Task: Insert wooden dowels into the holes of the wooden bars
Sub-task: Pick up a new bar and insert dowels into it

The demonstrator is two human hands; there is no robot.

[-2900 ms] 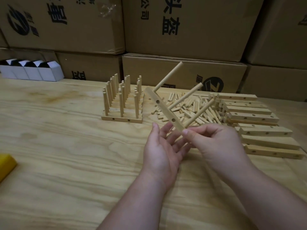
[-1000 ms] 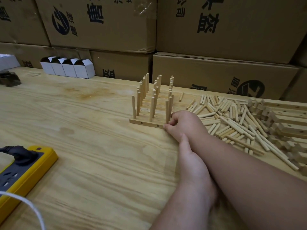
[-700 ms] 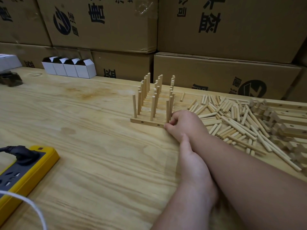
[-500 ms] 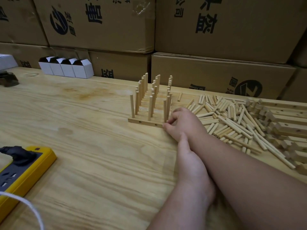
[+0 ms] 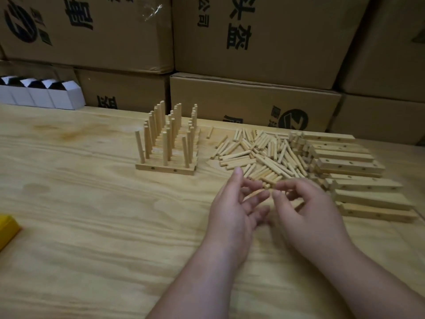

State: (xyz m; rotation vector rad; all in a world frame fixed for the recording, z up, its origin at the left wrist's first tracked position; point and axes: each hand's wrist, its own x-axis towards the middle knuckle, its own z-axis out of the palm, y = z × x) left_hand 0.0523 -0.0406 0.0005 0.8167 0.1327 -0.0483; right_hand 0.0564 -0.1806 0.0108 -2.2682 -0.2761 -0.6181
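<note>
Finished wooden bars with upright dowels [image 5: 166, 168] stand in a block at the table's middle. To their right lies a heap of loose dowels [image 5: 259, 155], and past it a stack of drilled bars without dowels [image 5: 351, 166]. My left hand [image 5: 234, 210] hovers at the heap's near edge with fingers spread and the thumb up, holding nothing. Facing it is my right hand [image 5: 305, 210], its fingers loosely curled toward the left hand. The hands are blurred and I see nothing gripped in either.
Cardboard boxes [image 5: 253, 97] wall off the back of the table. Small white boxes [image 5: 41, 95] sit at the back left. A yellow power strip [image 5: 7, 229] shows at the left edge. Bare tabletop [image 5: 103, 226] spreads in front of me.
My right hand has let go of the front doweled bar and drawn back right to the loose dowels. The left hand lifted off the table and opened beside it. My view swung right.
</note>
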